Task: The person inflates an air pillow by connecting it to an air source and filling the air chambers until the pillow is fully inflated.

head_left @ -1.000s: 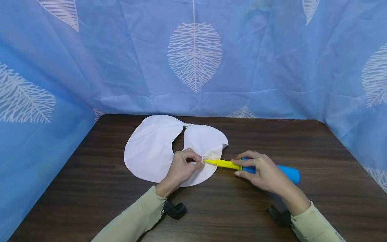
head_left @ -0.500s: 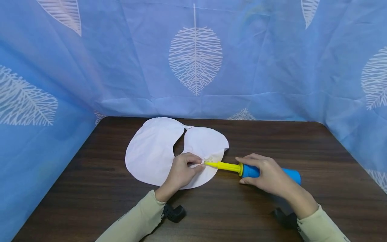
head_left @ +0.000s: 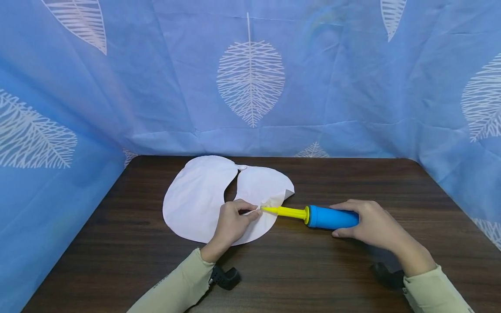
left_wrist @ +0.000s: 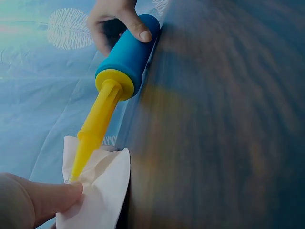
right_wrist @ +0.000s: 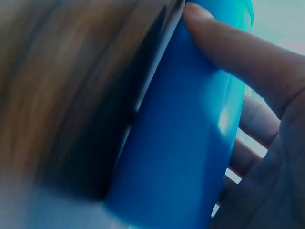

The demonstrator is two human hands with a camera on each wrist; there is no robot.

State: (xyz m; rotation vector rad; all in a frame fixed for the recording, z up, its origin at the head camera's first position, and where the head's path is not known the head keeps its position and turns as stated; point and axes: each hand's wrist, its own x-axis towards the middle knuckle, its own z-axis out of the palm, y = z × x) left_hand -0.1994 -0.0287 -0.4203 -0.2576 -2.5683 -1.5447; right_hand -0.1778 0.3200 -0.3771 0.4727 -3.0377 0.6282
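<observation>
A flat white U-shaped inflatable neck pillow (head_left: 195,200) lies on the table, limp. My left hand (head_left: 234,221) pinches it near the inner edge of its right lobe, beside the tip of a hand air pump. That tip meets the pinched spot; the valve itself is too small to make out. The pump has a yellow nozzle (left_wrist: 97,117) and a blue barrel (head_left: 332,218), and lies pointing left. My right hand (head_left: 373,224) grips the barrel's right part, with the thumb (right_wrist: 238,45) on one side and other fingers round the far side. The barrel's right end is hidden in the head view.
The dark wood table (head_left: 129,261) runs under everything. A blue curtain (head_left: 332,87) with white leaf prints hangs behind and at both sides. Black wrist cameras (head_left: 225,278) sit below each forearm. The pillow's right corner (head_left: 289,194) is folded, showing grey.
My right hand has slid right along the pump's barrel, away from the yellow collar, uncovering more blue. My left hand keeps its pinch at the nozzle tip. The head view has shifted slightly.
</observation>
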